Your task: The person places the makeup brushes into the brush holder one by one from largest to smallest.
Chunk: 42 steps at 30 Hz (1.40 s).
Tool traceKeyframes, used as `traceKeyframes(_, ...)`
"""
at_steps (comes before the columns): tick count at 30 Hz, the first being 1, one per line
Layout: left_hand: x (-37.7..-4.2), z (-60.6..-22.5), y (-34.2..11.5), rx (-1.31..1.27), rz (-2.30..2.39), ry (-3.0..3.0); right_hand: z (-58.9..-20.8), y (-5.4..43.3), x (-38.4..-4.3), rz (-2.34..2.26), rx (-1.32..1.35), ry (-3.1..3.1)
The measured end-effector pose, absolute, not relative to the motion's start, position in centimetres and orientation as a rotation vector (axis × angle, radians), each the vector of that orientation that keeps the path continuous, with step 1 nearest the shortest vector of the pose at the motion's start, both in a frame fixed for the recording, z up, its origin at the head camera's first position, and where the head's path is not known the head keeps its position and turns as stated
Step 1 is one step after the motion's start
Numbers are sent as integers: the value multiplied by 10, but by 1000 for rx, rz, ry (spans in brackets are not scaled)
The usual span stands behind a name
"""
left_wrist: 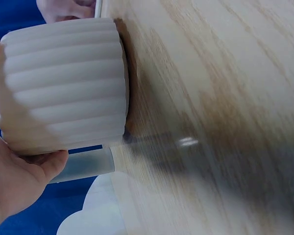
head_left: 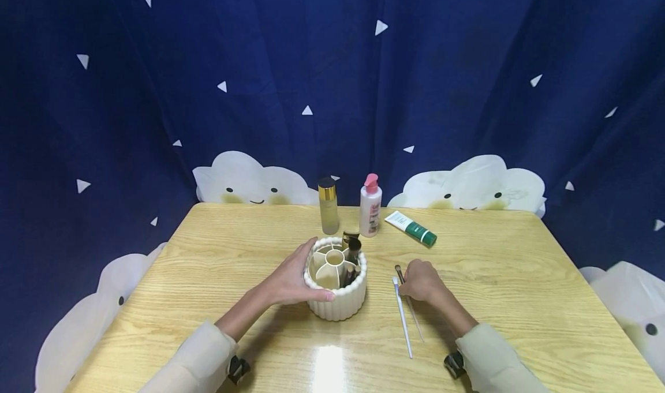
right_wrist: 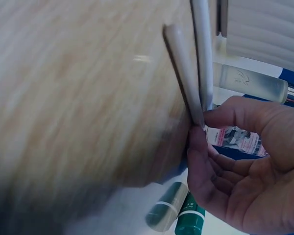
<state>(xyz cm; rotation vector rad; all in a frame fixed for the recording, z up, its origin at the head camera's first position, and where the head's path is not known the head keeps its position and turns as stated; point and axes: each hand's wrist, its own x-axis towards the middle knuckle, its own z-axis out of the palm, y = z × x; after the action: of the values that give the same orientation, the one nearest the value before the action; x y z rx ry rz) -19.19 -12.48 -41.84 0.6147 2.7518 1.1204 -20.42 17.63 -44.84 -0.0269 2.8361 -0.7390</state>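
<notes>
My left hand point(head_left: 291, 276) grips a white ribbed round organizer point(head_left: 340, 306), thumb over the near rim and fingers along its left side. Inside are divided compartments around a central ring, with dark-capped cosmetic items point(head_left: 354, 250) on the right. To its right, my right hand point(head_left: 423, 282) pinches a thin makeup brush with a dark head point(head_left: 415, 318) between thumb and forefinger. In the right wrist view the handle of that brush point(right_wrist: 184, 71) slants out from the fingertips. A second brush, pale with a light head point(head_left: 403, 319), lies on the table just left of it.
Behind the organizer stand a gold-collared, black-capped bottle point(head_left: 329, 214) and a white pump bottle with a pink top point(head_left: 370, 211). A green and white tube point(head_left: 413, 229) lies at the back right. A blue curtain point(head_left: 332, 81) hangs behind the wooden table point(head_left: 208, 254).
</notes>
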Motion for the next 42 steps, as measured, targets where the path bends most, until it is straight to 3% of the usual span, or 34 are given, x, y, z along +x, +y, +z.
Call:
traceKeyframes(18, -189, -410, -141, 804, 1008, 2696, -445, 185, -201, -920, -95, 2802)
traceKeyframes(42, -194, -416, -128, 699, 1105, 2721, -383, 166, -184, -1538, -394, 2575)
